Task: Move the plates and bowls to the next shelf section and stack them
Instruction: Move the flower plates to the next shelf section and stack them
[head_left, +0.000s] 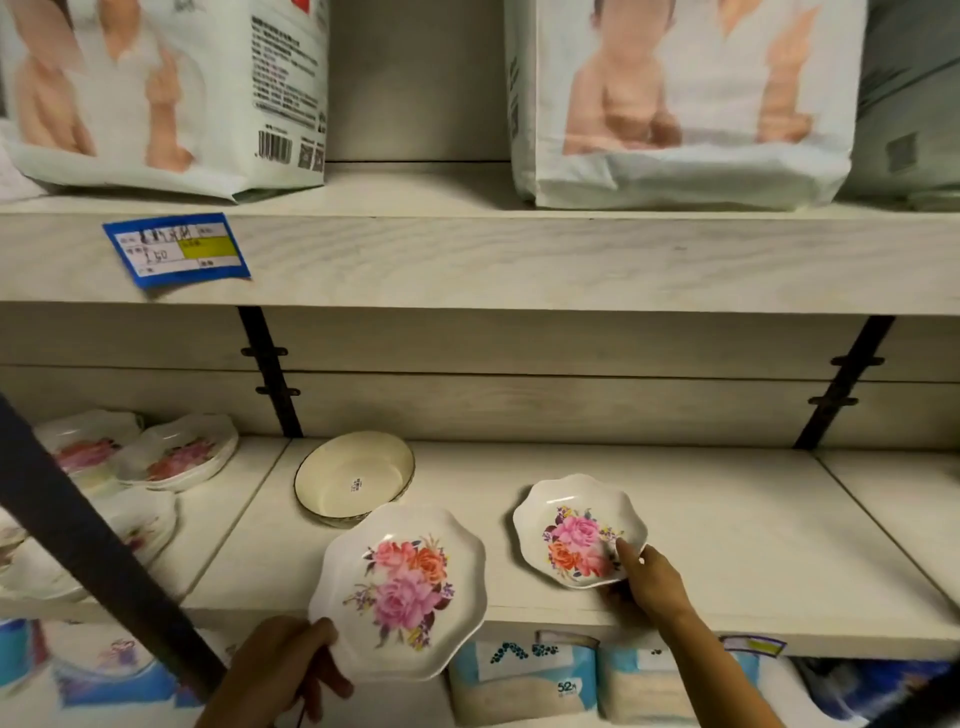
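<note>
My left hand (283, 667) grips the near rim of a white scalloped plate with pink and orange flowers (402, 590), held over the shelf's front edge. My right hand (649, 582) holds a smaller flowered plate (576, 530) by its right rim, thumb on top, low over the middle shelf section (727, 545). A plain cream bowl (356, 475) with a dark rim and a sticker inside rests at the back left of that section. Stacks of flowered plates (176, 452) fill the left section.
Black brackets (270, 374) divide the shelf's back panel. A dark diagonal bar (88, 540) crosses the left foreground. The shelf above carries large white packages (675, 104) and a blue price tag (176, 249). Blue and white packs (524, 675) sit below.
</note>
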